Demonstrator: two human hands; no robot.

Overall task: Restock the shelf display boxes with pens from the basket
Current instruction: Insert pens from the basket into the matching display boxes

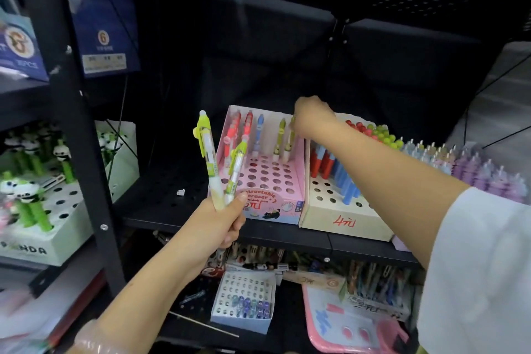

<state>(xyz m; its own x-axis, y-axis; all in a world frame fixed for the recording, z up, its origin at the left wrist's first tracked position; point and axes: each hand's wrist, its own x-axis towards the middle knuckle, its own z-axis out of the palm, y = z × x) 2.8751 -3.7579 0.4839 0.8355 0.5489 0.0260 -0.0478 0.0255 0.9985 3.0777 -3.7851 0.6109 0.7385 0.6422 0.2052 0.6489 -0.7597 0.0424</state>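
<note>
Leftmost, a white panda box (34, 250) holds green panda-topped pens upright in its holes, on the neighbouring shelf bay beyond a black upright post (71, 100). Next, the left hand (224, 224) is raised in front of the black shelf (178, 224), its fingers curled round the lower ends of two green pens (208, 158) that stand up out of the fist, slightly fanned apart. Behind them sits the pink display box (296, 181), its perforated top mostly bare, with red, blue and green pens standing along the back rows. At the back right corner of that box the right hand (311, 118) reaches in, fingers bent down onto the top of a green pen (290, 135) standing in a hole; it appears to pinch it. Just beside the pink box stands a beige box (342, 218) with red and blue pens, then a cluster of pastel pens (474, 167). No basket shows.
</note>
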